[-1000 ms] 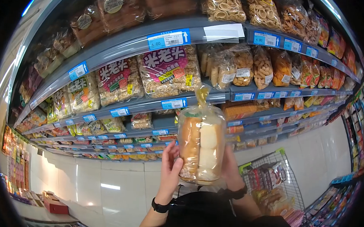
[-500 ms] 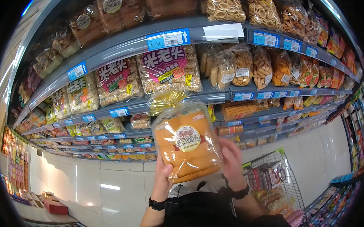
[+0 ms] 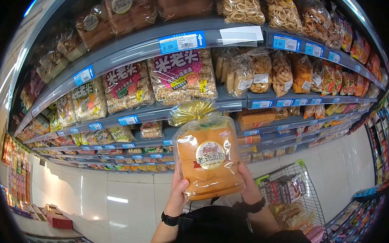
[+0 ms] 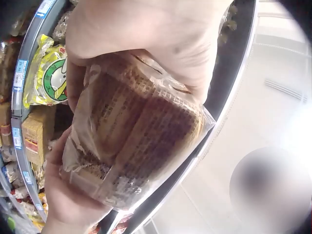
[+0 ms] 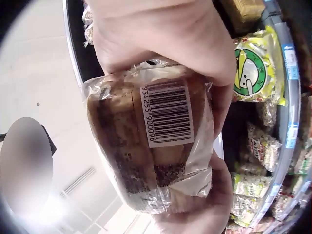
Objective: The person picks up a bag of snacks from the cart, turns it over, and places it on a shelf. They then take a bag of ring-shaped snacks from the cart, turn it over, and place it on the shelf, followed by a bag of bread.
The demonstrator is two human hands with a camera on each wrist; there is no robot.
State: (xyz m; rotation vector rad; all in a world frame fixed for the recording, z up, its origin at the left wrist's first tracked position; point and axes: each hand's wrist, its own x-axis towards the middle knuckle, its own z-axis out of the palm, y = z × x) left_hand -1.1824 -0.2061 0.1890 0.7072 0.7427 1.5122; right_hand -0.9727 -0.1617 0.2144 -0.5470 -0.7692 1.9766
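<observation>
A bagged loaf of bread (image 3: 211, 176) stands upright before me, its round label facing me and its gold-tied top (image 3: 192, 113) pointing at the shelf. My left hand (image 3: 178, 193) grips its lower left side, thumb on the front. On the right side, my right hand (image 3: 249, 187) holds it, with the fingers partly hidden behind the bag. The right wrist view shows a white barcode sticker (image 5: 168, 112) on the base of the bag. Printed text covers the base of the loaf (image 4: 156, 131) in the left wrist view, with both hands around the bag.
Shelves ahead hold large bags of puffed-grain snacks (image 3: 183, 79), bagged breads (image 3: 127, 10) and crackers, with blue price tags (image 3: 181, 42) along the edges. A wire shopping cart (image 3: 306, 191) with packaged goods stands at my right. A red box (image 3: 60, 220) sits at the lower left.
The loaf has turned from its brown-and-white side to its labelled face. Over the last half second it straightened and shifted right, and my right hand closed in on its right side.
</observation>
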